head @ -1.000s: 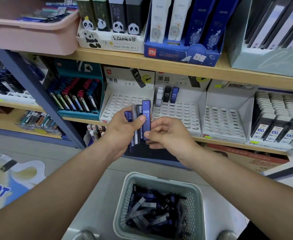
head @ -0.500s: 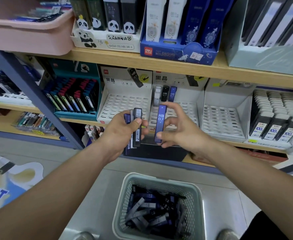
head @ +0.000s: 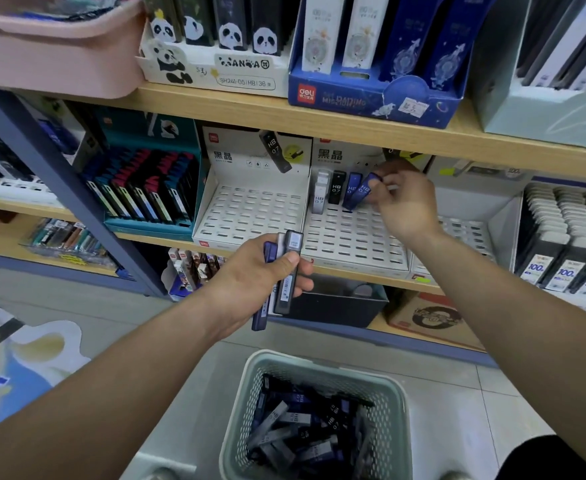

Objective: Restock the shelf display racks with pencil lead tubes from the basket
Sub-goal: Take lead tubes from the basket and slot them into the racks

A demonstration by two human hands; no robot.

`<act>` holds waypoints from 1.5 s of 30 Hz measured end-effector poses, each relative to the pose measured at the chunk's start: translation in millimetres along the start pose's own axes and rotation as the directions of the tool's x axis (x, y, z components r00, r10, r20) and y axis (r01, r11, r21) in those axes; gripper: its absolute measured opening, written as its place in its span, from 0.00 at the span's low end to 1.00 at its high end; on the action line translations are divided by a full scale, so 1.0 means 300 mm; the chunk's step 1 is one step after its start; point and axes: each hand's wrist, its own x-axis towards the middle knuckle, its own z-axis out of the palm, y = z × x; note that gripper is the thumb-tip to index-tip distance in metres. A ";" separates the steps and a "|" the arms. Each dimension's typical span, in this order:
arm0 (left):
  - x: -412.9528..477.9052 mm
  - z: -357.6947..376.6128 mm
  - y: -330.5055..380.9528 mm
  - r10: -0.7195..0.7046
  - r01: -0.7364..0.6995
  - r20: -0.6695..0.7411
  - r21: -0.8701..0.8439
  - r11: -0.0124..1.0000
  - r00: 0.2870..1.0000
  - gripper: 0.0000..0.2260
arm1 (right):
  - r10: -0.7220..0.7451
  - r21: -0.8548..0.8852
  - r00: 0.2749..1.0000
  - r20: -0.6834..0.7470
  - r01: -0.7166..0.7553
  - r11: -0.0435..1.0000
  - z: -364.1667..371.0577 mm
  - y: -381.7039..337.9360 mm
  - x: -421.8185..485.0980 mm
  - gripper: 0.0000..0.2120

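Nearest, at the bottom edge, a pale green basket (head: 393, 420) sits on the floor, its near side cut off; inside lies a jumbled heap of pencil lead tubes (head: 298, 424), flat blue, grey and black sticks, some printed "HB 0.7". Above it the left hand (head: 246, 282) grips a small bundle of tubes (head: 288, 289) upright, thumb across the front; how many it holds is hard to tell, as they overlap. Farther off, the right hand (head: 405, 209) pinches one blue tube (head: 363, 192) by its upper end, tilted, with its lower end at the back row of the white slotted rack (head: 350, 240). Just left of it three tubes (head: 335, 190) stand in that row: grey, black and blue. The wrist hides part of the next rack (head: 464, 226). The wooden shelf (head: 353, 123) above cuts off the rack headers.
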 end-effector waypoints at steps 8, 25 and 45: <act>0.008 -0.016 -0.004 -0.017 0.017 -0.004 -0.046 0.999 1.000 0.06 | -0.126 -0.091 0.990 0.056 0.131 0.987 0.003 0.028 0.002 0.08; 0.012 -0.013 -0.001 -0.004 0.004 0.004 -0.028 1.000 1.000 0.06 | -0.272 -0.235 0.960 0.073 0.281 0.930 0.001 -0.093 -0.112 0.11; -0.003 0.016 0.006 0.003 -0.001 0.046 -0.023 1.000 0.999 0.08 | 0.004 0.360 0.879 0.478 -0.200 0.911 0.023 -0.223 -0.265 0.11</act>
